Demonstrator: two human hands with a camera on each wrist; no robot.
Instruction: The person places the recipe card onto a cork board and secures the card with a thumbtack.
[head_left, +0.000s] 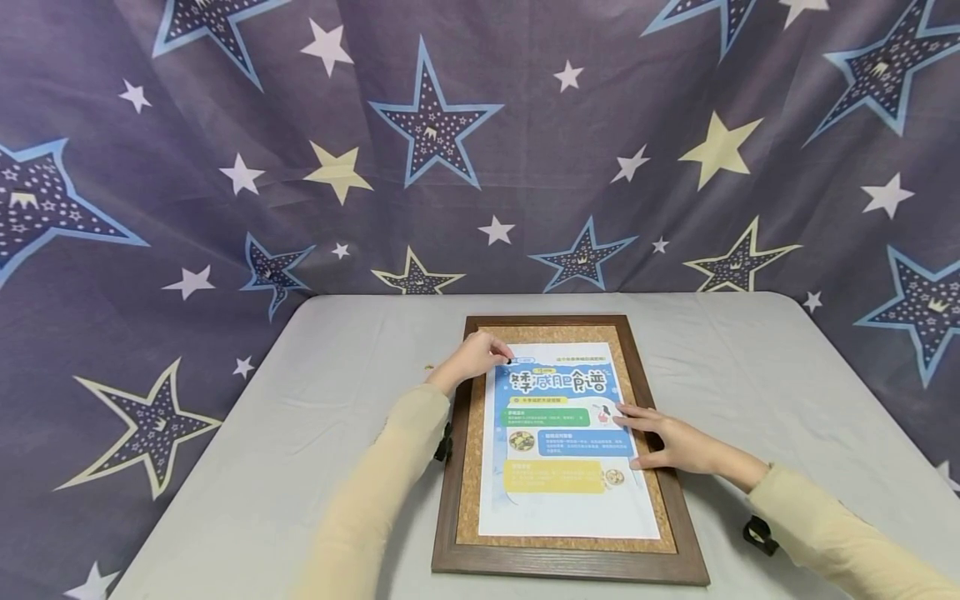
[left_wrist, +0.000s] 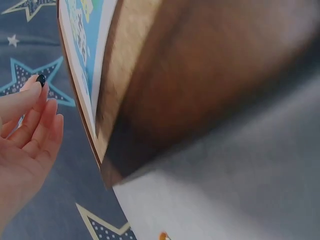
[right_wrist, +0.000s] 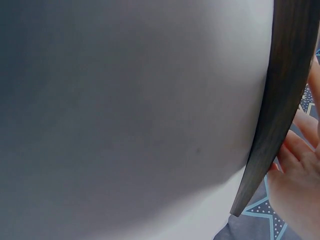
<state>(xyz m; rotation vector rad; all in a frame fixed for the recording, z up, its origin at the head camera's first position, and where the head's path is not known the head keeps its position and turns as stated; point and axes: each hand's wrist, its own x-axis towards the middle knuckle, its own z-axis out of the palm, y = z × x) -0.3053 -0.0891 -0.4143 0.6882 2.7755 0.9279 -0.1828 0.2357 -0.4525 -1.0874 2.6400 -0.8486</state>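
Note:
A printed poster with blue, green and yellow blocks lies on a cork board in a dark brown wooden frame. My left hand is over the poster's upper left corner, pinching a small black push pin between thumb and index finger. Whether the pin touches the paper cannot be told. My right hand rests at the poster's right edge, its fingers spread and fairly straight across the frame's right side. In the right wrist view the frame partly hides that hand's fingertips.
The board lies on a table with a pale grey cloth. A small orange item sits on the cloth left of the board. Behind hangs a dark curtain with stars. Black straps show at both wrists.

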